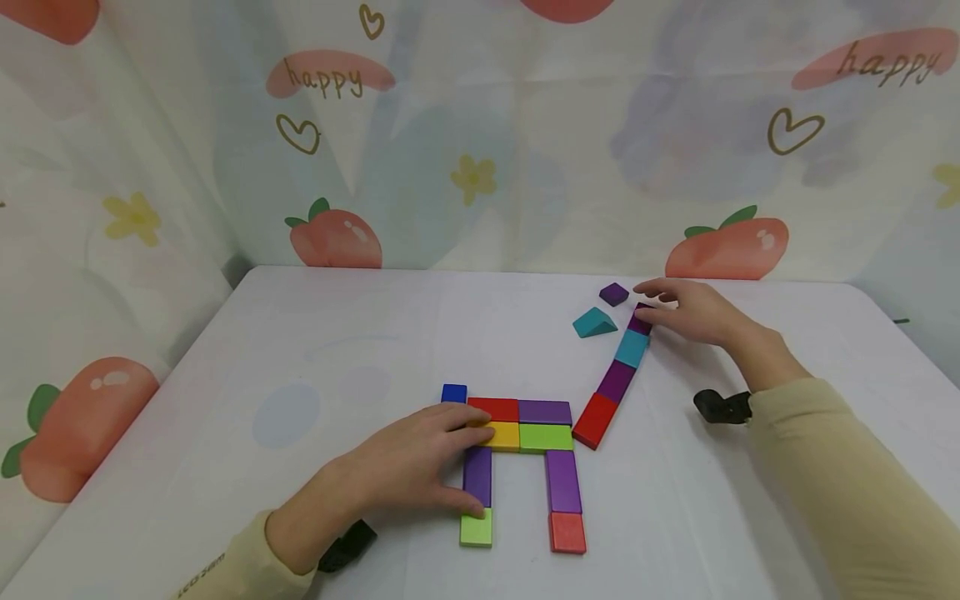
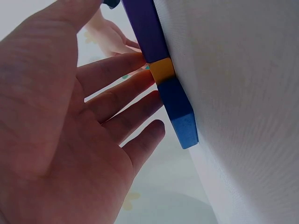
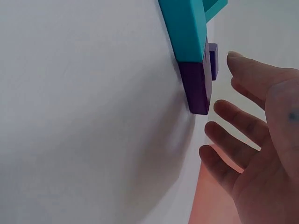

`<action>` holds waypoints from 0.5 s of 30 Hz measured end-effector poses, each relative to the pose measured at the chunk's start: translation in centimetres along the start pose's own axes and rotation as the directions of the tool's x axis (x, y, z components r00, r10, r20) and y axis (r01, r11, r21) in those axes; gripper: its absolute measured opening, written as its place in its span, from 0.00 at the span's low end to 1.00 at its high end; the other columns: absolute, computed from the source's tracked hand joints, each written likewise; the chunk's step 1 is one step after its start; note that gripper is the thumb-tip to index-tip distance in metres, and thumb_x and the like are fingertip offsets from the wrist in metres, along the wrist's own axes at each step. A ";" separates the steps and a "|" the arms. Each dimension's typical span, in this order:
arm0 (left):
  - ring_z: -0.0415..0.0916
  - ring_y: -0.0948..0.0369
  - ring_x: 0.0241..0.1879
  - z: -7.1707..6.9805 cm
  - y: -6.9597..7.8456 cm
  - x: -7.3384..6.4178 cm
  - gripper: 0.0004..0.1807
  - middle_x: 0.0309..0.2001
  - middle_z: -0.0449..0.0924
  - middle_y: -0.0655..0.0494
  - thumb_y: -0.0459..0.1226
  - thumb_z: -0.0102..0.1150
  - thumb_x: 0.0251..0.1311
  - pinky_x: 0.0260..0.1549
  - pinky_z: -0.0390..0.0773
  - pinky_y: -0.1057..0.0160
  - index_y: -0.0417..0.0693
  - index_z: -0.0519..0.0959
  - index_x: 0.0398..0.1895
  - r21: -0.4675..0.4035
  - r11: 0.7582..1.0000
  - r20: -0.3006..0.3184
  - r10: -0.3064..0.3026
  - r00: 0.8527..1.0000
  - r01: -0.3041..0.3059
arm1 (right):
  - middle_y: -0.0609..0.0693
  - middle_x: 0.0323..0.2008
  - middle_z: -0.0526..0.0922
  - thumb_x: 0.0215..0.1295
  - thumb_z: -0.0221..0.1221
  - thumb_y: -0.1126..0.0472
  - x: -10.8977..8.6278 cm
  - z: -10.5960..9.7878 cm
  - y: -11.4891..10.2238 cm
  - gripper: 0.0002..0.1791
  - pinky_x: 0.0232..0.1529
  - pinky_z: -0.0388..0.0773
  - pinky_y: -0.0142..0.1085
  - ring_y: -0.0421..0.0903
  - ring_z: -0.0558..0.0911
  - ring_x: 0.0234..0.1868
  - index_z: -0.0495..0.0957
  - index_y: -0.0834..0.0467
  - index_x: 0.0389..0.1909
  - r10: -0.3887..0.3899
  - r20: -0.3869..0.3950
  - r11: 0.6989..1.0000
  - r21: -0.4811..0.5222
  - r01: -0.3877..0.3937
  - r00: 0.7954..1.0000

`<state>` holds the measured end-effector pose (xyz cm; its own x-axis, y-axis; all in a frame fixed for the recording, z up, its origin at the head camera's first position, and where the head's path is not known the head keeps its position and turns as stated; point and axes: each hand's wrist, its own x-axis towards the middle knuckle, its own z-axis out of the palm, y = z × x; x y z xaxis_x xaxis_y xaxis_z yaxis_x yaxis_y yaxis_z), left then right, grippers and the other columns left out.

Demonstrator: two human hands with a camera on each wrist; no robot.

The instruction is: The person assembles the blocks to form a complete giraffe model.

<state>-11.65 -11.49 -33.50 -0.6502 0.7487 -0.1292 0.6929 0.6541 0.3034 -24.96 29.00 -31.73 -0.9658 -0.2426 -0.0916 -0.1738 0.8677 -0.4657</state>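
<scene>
In the head view my left hand (image 1: 408, 462) spreads over the left side of a flat figure of coloured blocks. Its fingertips rest at the yellow block (image 1: 506, 437) and the red block (image 1: 493, 408); the thumb lies by a purple block (image 1: 477, 479) above a light green block (image 1: 476, 533). A blue block (image 1: 454, 392) shows behind the fingers. My right hand (image 1: 693, 312), fingers loosely bent and apart, hovers around the purple block (image 1: 639, 319) ending a slanted row. Below that come a teal block (image 1: 632, 348), another purple block (image 1: 617, 381) and a red block (image 1: 596, 421).
Beyond the slanted row lie a loose teal wedge (image 1: 594, 323) and a small purple piece (image 1: 614, 294). A purple block (image 1: 564, 483) and a red block (image 1: 567, 533) form the figure's right leg. Patterned cloth (image 1: 525, 125) hangs behind the white table (image 1: 337, 333).
</scene>
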 end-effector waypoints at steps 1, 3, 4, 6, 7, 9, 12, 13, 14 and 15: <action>0.62 0.57 0.71 0.0 0.0 0.0 0.45 0.70 0.68 0.57 0.64 0.68 0.54 0.68 0.65 0.56 0.53 0.72 0.72 0.000 1.000 0.001 -0.001 1.000 0.001 | 0.71 0.63 0.70 0.74 0.58 0.50 0.1 0.0 -0.2 0.30 0.60 0.69 0.66 0.71 0.66 0.65 0.69 0.64 0.69 0.001 -0.005 1.000 0.005 -0.001 1.000; 0.62 0.57 0.71 0.0 0.0 -0.1 0.45 0.70 0.67 0.57 0.64 0.68 0.54 0.68 0.65 0.56 0.53 0.72 0.72 0.001 1.000 0.002 -0.002 1.000 0.002 | 0.71 0.63 0.70 0.74 0.58 0.51 0.3 0.2 -0.5 0.30 0.59 0.69 0.65 0.70 0.67 0.64 0.69 0.64 0.69 -0.001 -0.018 1.000 0.009 0.001 1.000; 0.62 0.57 0.71 0.0 0.0 -0.1 0.45 0.70 0.67 0.58 0.64 0.68 0.54 0.68 0.65 0.56 0.53 0.72 0.72 0.002 1.000 0.002 -0.003 1.000 0.003 | 0.71 0.63 0.70 0.74 0.58 0.51 0.5 0.2 -0.7 0.30 0.59 0.70 0.65 0.70 0.67 0.64 0.69 0.65 0.69 -0.001 -0.023 1.000 0.011 0.002 1.000; 0.61 0.57 0.71 0.0 0.0 -0.1 0.45 0.70 0.67 0.58 0.64 0.68 0.54 0.68 0.65 0.55 0.54 0.72 0.72 0.000 1.000 0.002 -0.004 1.000 0.004 | 0.71 0.63 0.70 0.74 0.58 0.52 0.7 0.4 -1.0 0.29 0.58 0.71 0.65 0.70 0.67 0.64 0.69 0.65 0.68 -0.007 -0.036 1.000 0.014 0.007 0.999; 0.61 0.57 0.71 0.0 0.0 -0.1 0.45 0.70 0.67 0.58 0.64 0.68 0.54 0.68 0.65 0.55 0.54 0.72 0.72 0.000 1.000 0.002 -0.004 1.000 0.004 | 0.70 0.63 0.70 0.74 0.58 0.53 0.8 0.5 -1.2 0.29 0.58 0.71 0.65 0.70 0.67 0.64 0.70 0.65 0.68 -0.009 -0.042 1.000 0.016 0.010 0.999; 0.61 0.58 0.71 0.0 0.0 0.0 0.45 0.70 0.67 0.58 0.64 0.67 0.54 0.68 0.65 0.55 0.54 0.72 0.72 -0.001 1.000 0.001 -0.004 1.000 0.004 | 0.71 0.64 0.70 0.74 0.58 0.54 1.1 0.7 -1.5 0.28 0.58 0.71 0.65 0.71 0.67 0.64 0.70 0.65 0.68 -0.013 -0.048 1.000 0.017 0.014 0.999; 0.61 0.58 0.71 0.0 0.0 0.0 0.45 0.70 0.67 0.58 0.64 0.67 0.54 0.68 0.65 0.55 0.54 0.72 0.72 0.001 1.000 -0.002 0.000 1.000 0.000 | 0.71 0.66 0.68 0.74 0.58 0.55 1.5 0.8 -1.9 0.28 0.58 0.71 0.65 0.71 0.65 0.66 0.69 0.65 0.68 -0.010 -0.042 1.000 0.025 0.011 0.999; 0.61 0.58 0.71 0.0 0.0 0.0 0.45 0.70 0.67 0.58 0.64 0.67 0.54 0.68 0.65 0.55 0.54 0.72 0.72 0.003 1.000 -0.003 0.002 1.000 -0.002 | 0.71 0.66 0.67 0.74 0.57 0.55 1.7 0.8 -2.0 0.28 0.59 0.71 0.65 0.71 0.64 0.66 0.69 0.65 0.69 -0.006 -0.039 1.000 0.027 0.007 0.999; 0.61 0.57 0.71 -0.1 0.0 0.0 0.45 0.70 0.67 0.58 0.64 0.68 0.54 0.68 0.65 0.55 0.54 0.72 0.72 0.005 1.000 -0.004 0.003 1.000 -0.003 | 0.71 0.67 0.66 0.74 0.57 0.56 1.9 0.8 -2.0 0.28 0.59 0.70 0.65 0.72 0.64 0.66 0.68 0.65 0.69 -0.003 -0.036 1.000 0.030 0.004 0.999; 0.62 0.57 0.71 -0.1 0.0 0.0 0.45 0.70 0.67 0.58 0.64 0.68 0.54 0.68 0.65 0.56 0.54 0.72 0.72 0.006 1.000 -0.005 0.004 1.000 -0.004 | 0.71 0.67 0.66 0.74 0.57 0.56 2.0 0.8 -2.1 0.28 0.59 0.71 0.65 0.71 0.64 0.66 0.68 0.65 0.69 0.002 -0.034 0.999 0.033 -0.001 0.999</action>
<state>-11.66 -11.54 -33.45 -0.6488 0.7508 -0.1236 0.6975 0.6518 0.2978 -26.41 26.35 -31.61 -0.9721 -0.2259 -0.0625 -0.1665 0.8533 -0.4941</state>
